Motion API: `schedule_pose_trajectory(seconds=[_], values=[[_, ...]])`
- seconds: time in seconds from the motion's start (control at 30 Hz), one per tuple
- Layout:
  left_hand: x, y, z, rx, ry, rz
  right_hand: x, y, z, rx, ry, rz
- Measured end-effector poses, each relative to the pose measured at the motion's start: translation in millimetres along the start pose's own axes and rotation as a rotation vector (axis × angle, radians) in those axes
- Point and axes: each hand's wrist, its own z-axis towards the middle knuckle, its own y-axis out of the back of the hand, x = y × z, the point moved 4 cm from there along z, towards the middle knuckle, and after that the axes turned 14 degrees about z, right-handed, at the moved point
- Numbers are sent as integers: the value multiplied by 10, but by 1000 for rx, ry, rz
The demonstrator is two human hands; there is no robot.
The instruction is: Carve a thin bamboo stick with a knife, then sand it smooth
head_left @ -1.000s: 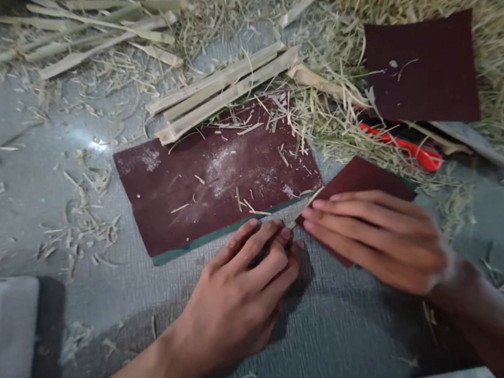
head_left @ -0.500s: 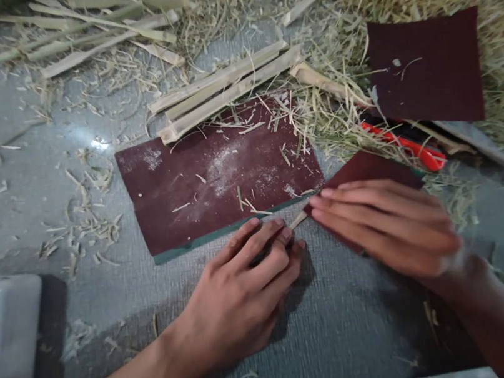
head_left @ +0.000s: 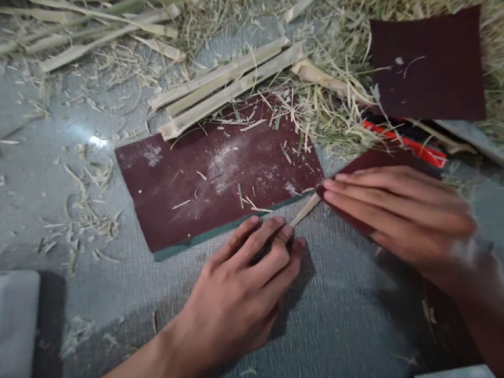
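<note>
My left hand [head_left: 243, 291] lies on the grey mat, its fingers curled and pinched on the near end of a thin bamboo sliver [head_left: 305, 209]. The sliver runs up and to the right and goes under a small dark red piece of sandpaper [head_left: 371, 161]. My right hand [head_left: 402, 214] lies flat on that piece, fingers stretched out together and pressing it down. A large dark red sandpaper sheet [head_left: 212, 176], dusted with pale powder, lies just beyond my left hand.
Split bamboo strips [head_left: 227, 85] lie behind the large sheet, more strips [head_left: 99, 22] at the top left. Dry shavings cover the right side, with another sandpaper sheet [head_left: 428, 68] and a red-handled tool [head_left: 410, 143]. A pale grey box [head_left: 6, 352] stands at the left edge.
My right hand has slid the small sandpaper piece to the right along the sliver, baring more of it. My left hand has stayed put.
</note>
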Motion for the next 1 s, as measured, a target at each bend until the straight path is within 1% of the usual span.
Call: schedule_pose_trajectory(seconds=[0.03,0.17,0.23,0.27,0.37,0.4,0.53,0.67,0.77,0.9,1.0], values=[[1,-1,2,0,1,5,-5,5,0,-7,-11,-9],[2,-3,2,2,-2,-4,22,-32,-9,34,35,-2],[1,-2,-5,5,-3,-3,29,-40,-11,8,26,-7],[0,-2,-8,9,-6,-2,39,-45,-12,-1,39,-9],[-7,-7,-15,22,-16,3,76,-72,-10,44,126,10],[-7,-9,-14,21,-14,6,70,-65,-6,43,125,21],[-3,-26,-5,30,-10,14,-9,14,14,-19,29,-22],[8,-12,-7,11,-21,24,-48,37,14,3,-2,-20],[5,11,-28,-15,-53,41,-77,39,0,-7,-32,7],[-9,25,-65,-62,-62,31,-39,8,3,-23,-12,-27],[-6,23,-73,-78,-28,-3,48,-49,16,25,75,-71]])
